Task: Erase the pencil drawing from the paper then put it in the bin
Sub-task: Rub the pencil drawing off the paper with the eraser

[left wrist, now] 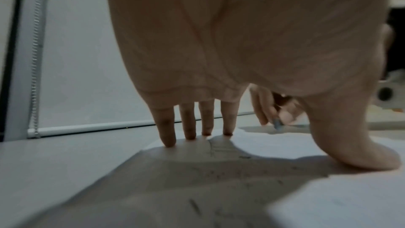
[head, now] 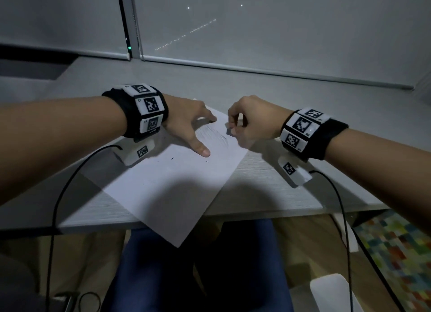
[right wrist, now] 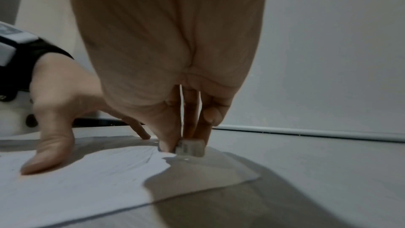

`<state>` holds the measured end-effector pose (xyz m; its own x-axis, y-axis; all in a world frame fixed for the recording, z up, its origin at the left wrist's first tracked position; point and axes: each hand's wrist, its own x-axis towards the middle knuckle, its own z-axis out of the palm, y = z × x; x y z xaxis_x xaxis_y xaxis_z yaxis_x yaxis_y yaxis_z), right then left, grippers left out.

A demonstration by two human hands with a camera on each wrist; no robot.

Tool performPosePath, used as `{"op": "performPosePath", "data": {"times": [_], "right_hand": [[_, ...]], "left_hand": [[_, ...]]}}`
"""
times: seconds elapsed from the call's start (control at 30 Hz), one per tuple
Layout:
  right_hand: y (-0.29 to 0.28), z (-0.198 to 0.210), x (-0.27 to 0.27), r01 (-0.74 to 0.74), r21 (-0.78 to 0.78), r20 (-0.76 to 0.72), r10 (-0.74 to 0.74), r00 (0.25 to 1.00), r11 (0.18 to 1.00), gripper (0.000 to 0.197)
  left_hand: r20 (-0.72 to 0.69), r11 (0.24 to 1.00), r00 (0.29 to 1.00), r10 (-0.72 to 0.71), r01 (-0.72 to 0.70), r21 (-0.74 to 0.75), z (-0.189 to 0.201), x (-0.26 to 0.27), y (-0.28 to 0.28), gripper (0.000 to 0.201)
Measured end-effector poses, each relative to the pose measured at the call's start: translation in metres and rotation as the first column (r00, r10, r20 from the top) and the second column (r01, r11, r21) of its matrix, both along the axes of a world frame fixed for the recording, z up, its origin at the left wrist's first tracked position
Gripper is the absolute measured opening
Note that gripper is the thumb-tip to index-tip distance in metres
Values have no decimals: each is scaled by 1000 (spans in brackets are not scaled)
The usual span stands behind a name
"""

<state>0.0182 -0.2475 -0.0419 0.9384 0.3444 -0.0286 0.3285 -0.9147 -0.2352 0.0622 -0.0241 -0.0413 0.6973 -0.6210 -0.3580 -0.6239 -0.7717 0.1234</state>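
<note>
A white sheet of paper lies at an angle on the grey desk, its near corner hanging over the front edge. Faint pencil strokes show near its far end. My left hand presses the paper flat with spread, straight fingers and thumb. My right hand pinches a small pale eraser between thumb and fingertips, its bottom on the paper beside the strokes. From the left wrist view the eraser shows as a bluish tip under the right fingers.
A roller blind hangs behind the desk, its bottom bar close to the desktop. Black cables run from both wrist units over the desk's front edge. Below are my blue trousers, a white rounded object and a patterned rug.
</note>
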Motion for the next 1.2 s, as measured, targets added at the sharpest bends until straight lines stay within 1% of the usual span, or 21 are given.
{"op": "performPosePath", "data": {"times": [0.07, 0.13, 0.2, 0.33, 0.4, 0.47, 0.57, 0.63, 0.7, 0.8, 0.83, 0.87, 0.93, 0.97, 1.03, 1.07, 1.1, 1.13, 1.2], "right_hand": [[6, 1, 0, -35, 46, 36, 33, 999, 998, 8], [17, 0, 1, -83, 71, 51, 80, 996, 994, 8], [26, -4, 4, -102, 62, 57, 98, 994, 993, 8], [29, -12, 8, -75, 34, 64, 73, 995, 997, 7], [31, -12, 6, -97, 19, 51, 96, 994, 995, 7], [31, -12, 1, -142, 19, 29, 141, 990, 990, 7], [33, -11, -8, -215, 61, -15, 216, 976, 975, 6], [33, -9, -11, -229, 80, -29, 232, 972, 970, 7], [33, -10, -6, -192, 88, -1, 193, 981, 978, 10], [35, -11, 8, -95, 60, 69, 91, 993, 994, 11], [35, -12, 9, -72, 56, 82, 67, 994, 996, 12], [36, -13, 8, -60, 51, 91, 55, 994, 997, 11], [38, -13, 0, -90, 43, 94, 86, 992, 995, 10], [39, -14, -7, -125, 52, 74, 121, 990, 991, 10], [42, -14, -19, -198, 66, 33, 197, 980, 978, 9], [44, -14, -21, -215, 74, 23, 214, 977, 974, 8], [43, -14, -20, -206, 88, 24, 205, 978, 975, 9], [43, -14, -17, -182, 103, 31, 180, 983, 978, 11], [41, -14, -8, -123, 104, 63, 117, 991, 987, 15]], "left_hand": [[-11, 999, 999, -32, 32, 2, -3, 0, -4, 136], [-37, 999, 998, -43, 43, -22, -7, 0, -4, 129], [-49, 998, 998, -45, 43, -38, -10, 1, -4, 124], [-32, 999, 999, -38, 37, -18, -12, 3, -3, 133], [-19, 1000, 1000, -19, 19, 10, -10, 3, -4, 133], [-9, 999, 1000, -19, 20, 41, -6, 2, -7, 123], [-6, 998, 1000, -19, 19, 68, -3, 1, -9, 102], [0, 997, 1000, -23, 23, 73, -4, 1, -9, 97], [3, 995, 1000, -27, 27, 97, -5, -1, -9, 103], [27, 988, 999, -42, 38, 149, -3, -1, -10, 124], [25, 987, 999, -38, 33, 156, -2, -1, -11, 126], [23, 987, 999, -35, 31, 157, -2, -2, -12, 124], [26, 984, 999, -45, 40, 172, -1, -2, -12, 115], [18, 983, 999, -48, 44, 180, -1, -3, -12, 106], [6, 982, 1000, -29, 27, 188, -1, -4, -13, 74], [2, 982, 1000, -21, 20, 187, -2, -3, -13, 67], [-5, 983, 1000, -19, 20, 182, -3, -3, -14, 71], [-4, 983, 1000, -24, 24, 182, -3, -4, -13, 81], [19, 982, 999, -43, 39, 187, -3, -4, -13, 109]]}}
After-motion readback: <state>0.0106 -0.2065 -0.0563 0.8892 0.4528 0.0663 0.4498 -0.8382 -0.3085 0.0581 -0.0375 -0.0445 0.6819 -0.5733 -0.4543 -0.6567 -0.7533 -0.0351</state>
